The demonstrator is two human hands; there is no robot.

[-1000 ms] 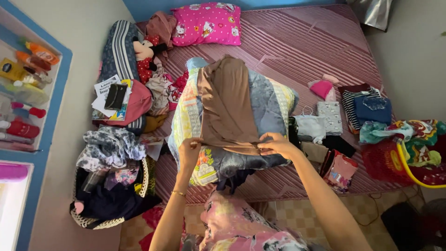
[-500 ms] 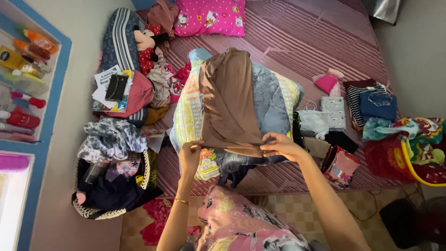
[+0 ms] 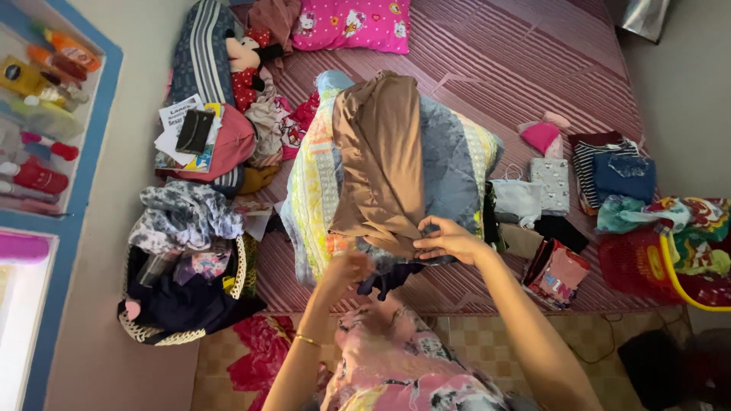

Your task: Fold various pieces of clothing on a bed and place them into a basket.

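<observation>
A brown garment (image 3: pixel 381 156) lies lengthwise over a folded patchwork quilt (image 3: pixel 449 164) on the bed. My right hand (image 3: pixel 445 240) pinches the garment's near hem, bunching it toward the middle. My left hand (image 3: pixel 346 270) is blurred, just below the hem and off the cloth, near a dark garment (image 3: pixel 384 280) hanging under the quilt's front edge. Whether it holds anything is unclear. Pink floral cloth (image 3: pixel 396 365) covers my lap.
A woven basket (image 3: pixel 179 335) heaped with clothes stands left on the floor. Folded clothes (image 3: pixel 613 171) and a red basket with a yellow rim (image 3: pixel 670 266) sit right. A pink pillow (image 3: pixel 350 23), plush toy (image 3: pixel 247 65) and papers (image 3: pixel 186 133) lie at the bed's head and left.
My left hand let go of the brown garment's left corner and dropped toward me. My right hand shifted left, gathering the hem. The view drifted slightly.
</observation>
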